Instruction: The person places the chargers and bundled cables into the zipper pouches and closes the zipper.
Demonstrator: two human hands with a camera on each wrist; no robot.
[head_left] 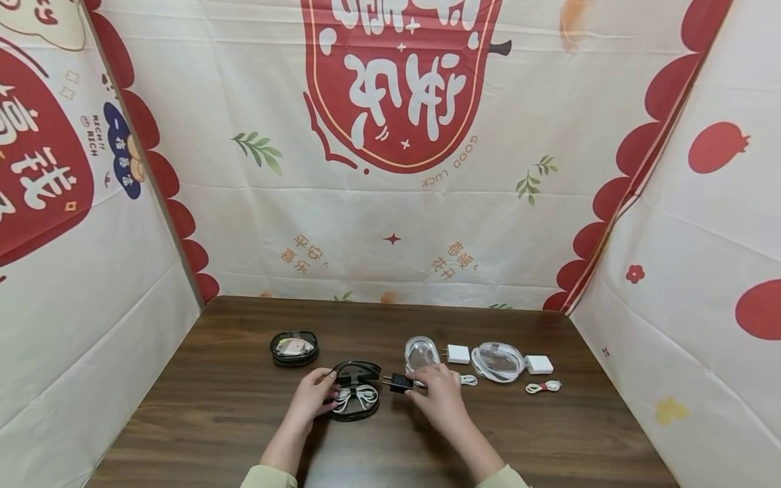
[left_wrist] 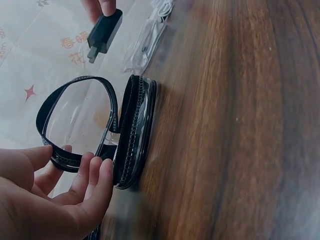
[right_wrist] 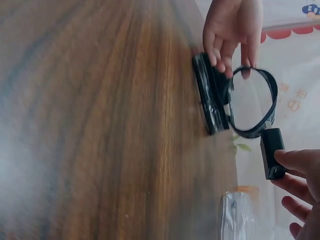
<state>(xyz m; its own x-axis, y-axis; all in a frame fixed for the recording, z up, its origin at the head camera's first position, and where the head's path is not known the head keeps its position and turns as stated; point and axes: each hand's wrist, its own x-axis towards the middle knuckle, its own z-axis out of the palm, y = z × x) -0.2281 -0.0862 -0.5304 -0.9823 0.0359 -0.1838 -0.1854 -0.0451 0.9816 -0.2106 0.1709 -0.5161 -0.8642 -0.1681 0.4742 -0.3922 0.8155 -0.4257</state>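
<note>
Pouch (head_left: pixel 422 350) just beyond right hand (head_left: pixel 442 397)

Looks like a little makeshift booth to me: a brown wood-grain bench (head_left: pixel 201 420) boxed in by cloth (head_left: pixel 366 213) at the back and both sides. It's pale, creased fabric with red scalloped borders (head_left: pixel 142 118), leaf sprigs (head_left: pixel 258 149), Chinese characters and a "GOOD LUCK" print (head_left: pixel 453 163). Can't tell if it's inside a home, office or shop.
</note>
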